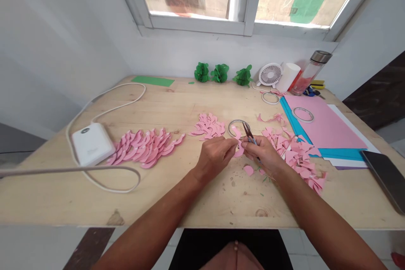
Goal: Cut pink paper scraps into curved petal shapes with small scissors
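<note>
A wide wooden table (158, 105) stands under a window (249, 4). On its right side lie big flat papers: a pink sheet (335, 130) on top, with a blue sheet (341, 153) poking out below. A long wavy row of curly pink pieces (145, 147) spreads out on the left. A messy heap of pink scraps (299, 156) sits on the right, just beside the right hand. A dark phone (384, 177) lies near the papers, at the right edge. The left hand (217, 152) and the right hand (261, 152) meet over the middle of the table. A white box (93, 144) touches the end of the wavy row. A smaller pile of pink curls (209, 126) lies just past the left hand. At the back are a clear bottle (311, 71) and a little white fan (270, 75). The right hand grasps the scissors (249, 131), tips pointing away, over a thin ring (230, 131). Smallest of all is the curly pink bit (238, 150) between the two hands. The left fingers pinch it tight, and the right fingertips are right by it.
</note>
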The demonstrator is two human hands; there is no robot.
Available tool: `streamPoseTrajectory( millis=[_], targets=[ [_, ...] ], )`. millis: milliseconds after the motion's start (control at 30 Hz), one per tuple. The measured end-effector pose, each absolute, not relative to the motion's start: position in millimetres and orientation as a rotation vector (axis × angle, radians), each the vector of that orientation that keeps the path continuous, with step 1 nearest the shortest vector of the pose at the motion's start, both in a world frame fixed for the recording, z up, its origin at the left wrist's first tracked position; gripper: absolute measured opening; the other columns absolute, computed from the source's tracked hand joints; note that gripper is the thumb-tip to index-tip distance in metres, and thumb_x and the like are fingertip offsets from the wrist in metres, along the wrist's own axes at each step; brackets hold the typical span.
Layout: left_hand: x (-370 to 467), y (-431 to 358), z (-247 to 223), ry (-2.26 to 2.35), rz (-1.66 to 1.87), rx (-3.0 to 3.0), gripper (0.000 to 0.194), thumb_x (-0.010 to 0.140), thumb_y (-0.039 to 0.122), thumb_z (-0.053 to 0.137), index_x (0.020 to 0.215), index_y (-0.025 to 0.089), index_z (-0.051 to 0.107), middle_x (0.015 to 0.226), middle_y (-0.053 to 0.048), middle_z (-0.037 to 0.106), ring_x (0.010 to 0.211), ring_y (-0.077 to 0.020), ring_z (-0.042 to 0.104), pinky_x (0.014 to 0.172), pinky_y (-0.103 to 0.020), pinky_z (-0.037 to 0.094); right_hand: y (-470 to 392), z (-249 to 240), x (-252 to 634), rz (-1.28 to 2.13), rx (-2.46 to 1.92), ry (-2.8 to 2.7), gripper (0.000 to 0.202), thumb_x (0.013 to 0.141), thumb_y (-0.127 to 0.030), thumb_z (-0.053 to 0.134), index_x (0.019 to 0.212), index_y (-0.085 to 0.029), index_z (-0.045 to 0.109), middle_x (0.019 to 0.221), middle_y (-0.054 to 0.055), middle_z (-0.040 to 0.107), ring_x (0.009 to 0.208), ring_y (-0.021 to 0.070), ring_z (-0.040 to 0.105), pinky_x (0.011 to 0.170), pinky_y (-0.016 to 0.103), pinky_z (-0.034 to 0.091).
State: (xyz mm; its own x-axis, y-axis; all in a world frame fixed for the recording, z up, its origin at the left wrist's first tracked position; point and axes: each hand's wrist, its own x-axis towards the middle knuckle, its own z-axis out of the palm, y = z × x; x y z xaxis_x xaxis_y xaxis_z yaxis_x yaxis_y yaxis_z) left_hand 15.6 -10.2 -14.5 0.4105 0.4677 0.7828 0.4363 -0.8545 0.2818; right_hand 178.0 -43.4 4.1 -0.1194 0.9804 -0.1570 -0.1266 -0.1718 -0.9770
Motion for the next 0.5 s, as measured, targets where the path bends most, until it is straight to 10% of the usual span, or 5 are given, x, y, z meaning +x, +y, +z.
streamPoseTrajectory(
  millis=[500],
  targets=[
    [14.2, -10.1, -11.0, 0.81, 1.432, 2.721, 0.013, 0.083, 0.012, 0.047, 0.08, 0.016, 0.06, 0.052, 0.003, 0.054, 0.048, -0.008, 0.044, 0.049, -0.02, 0.034, -43.2, 4.0, 177.3, 1.469, -1.168, -1.102, 0.019, 0.07, -0.031, 0.066, 0.066, -0.015, 0.057, 0.042, -0.009, 0.032, 0.04, 0.0056, 0.03, 0.044, 0.024, 0.02]
  ],
)
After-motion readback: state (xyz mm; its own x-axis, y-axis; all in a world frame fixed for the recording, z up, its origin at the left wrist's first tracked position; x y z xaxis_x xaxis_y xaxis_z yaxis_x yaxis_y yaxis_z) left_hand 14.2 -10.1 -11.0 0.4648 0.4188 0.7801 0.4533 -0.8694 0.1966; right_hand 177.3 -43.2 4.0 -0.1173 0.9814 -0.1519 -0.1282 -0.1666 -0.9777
